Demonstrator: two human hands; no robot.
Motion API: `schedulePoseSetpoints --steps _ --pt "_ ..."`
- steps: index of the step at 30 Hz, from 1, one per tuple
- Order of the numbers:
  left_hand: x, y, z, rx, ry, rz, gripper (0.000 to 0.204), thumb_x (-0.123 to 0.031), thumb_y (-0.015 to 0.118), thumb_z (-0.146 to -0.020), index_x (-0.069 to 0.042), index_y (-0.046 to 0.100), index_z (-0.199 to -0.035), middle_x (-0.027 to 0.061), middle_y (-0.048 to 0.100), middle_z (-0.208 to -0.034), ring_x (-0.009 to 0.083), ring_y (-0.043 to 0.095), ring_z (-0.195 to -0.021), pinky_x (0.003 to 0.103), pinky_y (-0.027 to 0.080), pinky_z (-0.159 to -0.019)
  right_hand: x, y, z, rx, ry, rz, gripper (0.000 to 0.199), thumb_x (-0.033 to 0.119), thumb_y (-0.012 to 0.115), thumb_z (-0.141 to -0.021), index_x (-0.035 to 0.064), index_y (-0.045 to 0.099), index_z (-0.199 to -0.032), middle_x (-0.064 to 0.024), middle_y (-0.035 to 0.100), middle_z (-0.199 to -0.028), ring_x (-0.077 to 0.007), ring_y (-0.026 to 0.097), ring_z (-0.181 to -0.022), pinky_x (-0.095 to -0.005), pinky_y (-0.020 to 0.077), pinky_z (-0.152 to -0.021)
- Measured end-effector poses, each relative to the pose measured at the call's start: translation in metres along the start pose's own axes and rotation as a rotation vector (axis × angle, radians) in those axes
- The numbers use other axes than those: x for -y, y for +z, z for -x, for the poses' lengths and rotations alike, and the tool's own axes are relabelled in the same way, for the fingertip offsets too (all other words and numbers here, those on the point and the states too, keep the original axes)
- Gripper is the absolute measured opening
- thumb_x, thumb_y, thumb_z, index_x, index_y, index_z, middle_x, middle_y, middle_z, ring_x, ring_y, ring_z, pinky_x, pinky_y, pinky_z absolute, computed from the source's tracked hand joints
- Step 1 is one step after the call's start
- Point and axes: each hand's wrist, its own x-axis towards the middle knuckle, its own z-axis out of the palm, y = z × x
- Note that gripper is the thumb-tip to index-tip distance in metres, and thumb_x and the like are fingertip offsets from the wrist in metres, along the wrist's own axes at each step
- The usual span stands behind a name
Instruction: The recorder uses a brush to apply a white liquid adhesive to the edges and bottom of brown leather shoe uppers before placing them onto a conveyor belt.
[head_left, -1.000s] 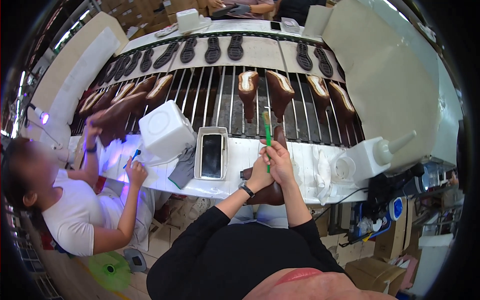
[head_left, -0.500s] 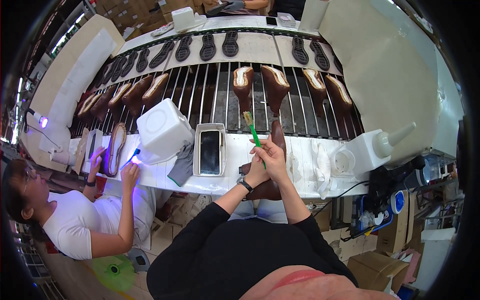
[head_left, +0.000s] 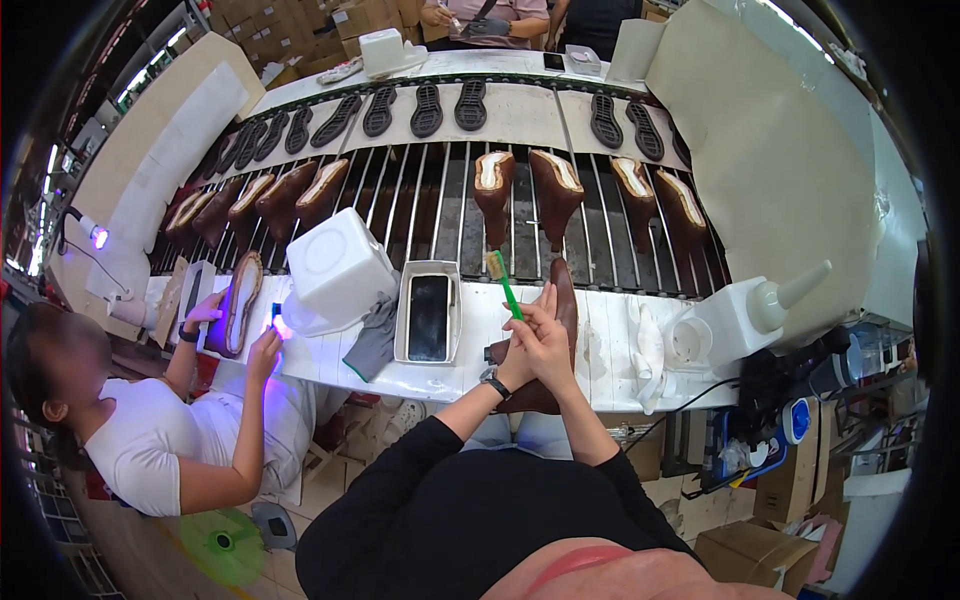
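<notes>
A green-handled brush (head_left: 512, 301) with pale bristles points up and away from me, its handle gripped in my right hand (head_left: 545, 345). My left hand (head_left: 515, 367), below a black wristband, lies against a brown shoe upper (head_left: 564, 300) and holds it at the table's near edge. The right hand crosses over the left and partly hides its fingers. The shoe's narrow toe points toward the rack, and its rear part shows below my wrists. The bristles are in the air, left of the toe and apart from it.
Brown shoe uppers (head_left: 556, 190) stand sole-up on the metal bars, with black soles (head_left: 427, 110) on the shelf behind. A phone (head_left: 429, 318) lies in a white box; a white nozzle bottle (head_left: 745, 310) stands right. At left, a co-worker (head_left: 165, 430) handles another shoe under purple light.
The whole scene sits slightly lower in view. My hands still hold the brush and shoe, with little shift between them. Across the rack, another person's gloved hand and torso show more.
</notes>
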Motion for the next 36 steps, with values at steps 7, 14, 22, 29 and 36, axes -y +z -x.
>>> schedulePoseSetpoints --steps 7,14,22,29,36 --pt "0.056 0.276 0.006 0.091 0.379 -0.378 0.032 -0.01 0.049 -0.088 -0.002 0.047 -0.118 0.0159 0.051 -0.114 0.031 0.054 -0.106 0.039 0.047 -0.085 -0.004 -0.004 -0.005 0.032 0.087 0.089 0.025 0.007 0.057 -0.095 -0.0021 0.061 -0.119 -0.0029 0.067 -0.086 -0.0034 0.05 -0.064 -0.0165 0.0403 -0.055" --pt "0.084 0.481 0.02 0.187 0.741 -0.748 0.055 -0.005 0.05 -0.084 0.003 0.04 -0.137 0.0243 0.047 -0.135 0.04 0.05 -0.119 0.044 0.043 -0.098 0.071 0.034 -0.001 0.359 0.123 0.044 0.027 0.012 0.061 -0.094 -0.0016 0.063 -0.117 -0.0034 0.071 -0.086 -0.0043 0.054 -0.064 -0.019 0.0422 -0.057" --pt "0.057 0.49 0.036 0.241 0.852 -1.019 0.067 -0.013 0.051 -0.089 0.004 0.025 -0.148 0.0248 0.029 -0.152 0.0374 0.03 -0.141 0.045 0.03 -0.113 0.045 0.026 0.013 0.267 0.007 0.383 0.027 0.01 0.063 -0.091 -0.0007 0.066 -0.115 -0.0131 0.071 -0.093 -0.0167 0.064 -0.076 -0.0282 0.049 -0.068" --pt "0.051 0.493 0.035 0.398 0.763 -0.933 0.06 -0.015 0.053 -0.09 -0.001 0.035 -0.146 0.0176 0.03 -0.154 0.0327 0.028 -0.143 0.042 0.027 -0.115 -0.014 0.026 0.004 0.145 -0.293 0.886 0.025 0.007 0.06 -0.088 0.0041 0.063 -0.113 -0.0135 0.064 -0.085 -0.0312 0.065 -0.076 -0.0398 0.05 -0.066" --pt "0.05 0.494 0.039 0.383 0.793 -0.928 0.062 -0.015 0.057 -0.088 0.0 0.037 -0.145 0.018 0.031 -0.153 0.0329 0.028 -0.143 0.042 0.028 -0.114 -0.009 0.023 0.01 0.041 -0.3 0.583 0.029 0.003 0.063 -0.088 0.0014 0.063 -0.116 -0.0146 0.065 -0.086 -0.0281 0.064 -0.074 -0.0349 0.0489 -0.065"
